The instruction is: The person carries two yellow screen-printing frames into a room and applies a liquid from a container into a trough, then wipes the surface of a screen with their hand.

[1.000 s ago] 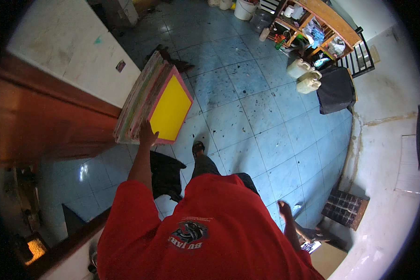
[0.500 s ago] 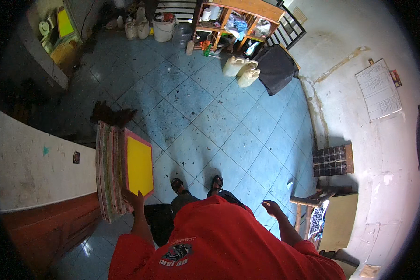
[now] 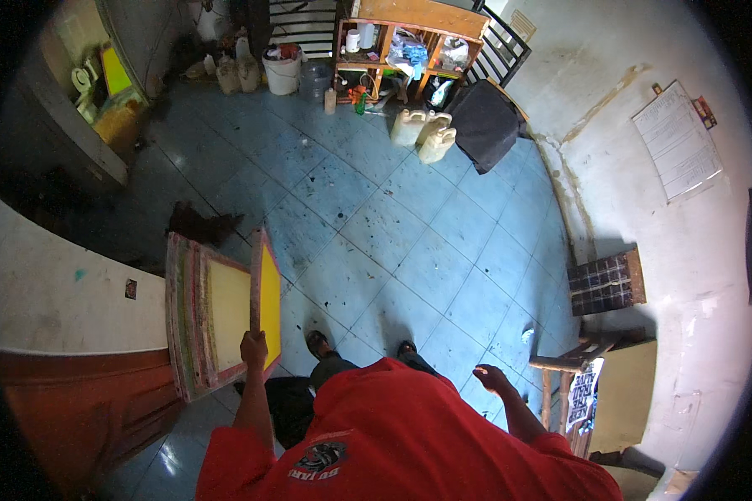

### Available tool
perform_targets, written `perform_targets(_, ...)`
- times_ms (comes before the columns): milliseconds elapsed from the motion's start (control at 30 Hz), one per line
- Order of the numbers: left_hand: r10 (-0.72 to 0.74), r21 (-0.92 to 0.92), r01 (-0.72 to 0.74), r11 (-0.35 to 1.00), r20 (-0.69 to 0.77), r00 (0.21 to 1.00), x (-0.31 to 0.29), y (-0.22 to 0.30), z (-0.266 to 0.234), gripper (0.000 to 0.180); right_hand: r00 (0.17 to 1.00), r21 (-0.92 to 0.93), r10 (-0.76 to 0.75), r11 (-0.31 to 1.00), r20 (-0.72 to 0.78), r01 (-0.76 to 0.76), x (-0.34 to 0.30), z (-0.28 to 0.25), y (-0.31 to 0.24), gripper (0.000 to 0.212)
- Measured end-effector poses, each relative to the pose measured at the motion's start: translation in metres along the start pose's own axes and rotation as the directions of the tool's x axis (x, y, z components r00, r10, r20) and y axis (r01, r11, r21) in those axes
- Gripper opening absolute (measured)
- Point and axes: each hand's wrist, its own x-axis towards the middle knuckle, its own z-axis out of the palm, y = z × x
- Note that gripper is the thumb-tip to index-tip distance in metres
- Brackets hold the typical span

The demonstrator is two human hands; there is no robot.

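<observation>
My left hand (image 3: pixel 254 347) is closed round the near edge of a screen-printing frame (image 3: pixel 269 302) with yellow mesh and a pinkish border. The frame stands on edge, apart from a stack of similar frames (image 3: pixel 190 326) on the left. The front frame of that stack, with pale mesh (image 3: pixel 229 311), now shows. At my right side, my right hand (image 3: pixel 495 380) hangs with its fingers curled. A small light spot shows at its fingertips, too small to name.
A wooden stand (image 3: pixel 560 364) and a leaning board (image 3: pixel 614 392) are close on my right. Farther off are several jugs (image 3: pixel 409 128), a black-covered object (image 3: pixel 486 125), a wooden shelf (image 3: pixel 418 10) and a white bucket (image 3: pixel 282 73). A white wall (image 3: pixel 67 292) borders the left.
My left hand has drawn the yellow frame away from the stack to the right and turned it, uncovering the pale-mesh frame. My feet have shifted slightly; the right hand stays at my side.
</observation>
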Motion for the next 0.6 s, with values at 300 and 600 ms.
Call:
perform_targets(300, 0.311, -0.179, -0.309, 0.934, -0.020, 0.950, -0.101, 0.182, -0.078, 0.041, 0.977, 0.177, -0.213, 0.962, 0.002, 0.209, 0.059, 0.010, 0.099, 0.046)
perform_targets(600, 0.405, -0.905, -0.076, 0.419, 0.111, 0.907, -0.170, 0.317, -0.115, 0.057, 0.625, 0.143, -0.265, 0.839, -0.734, 0.524, 0.025, -0.110, 0.051, 0.062)
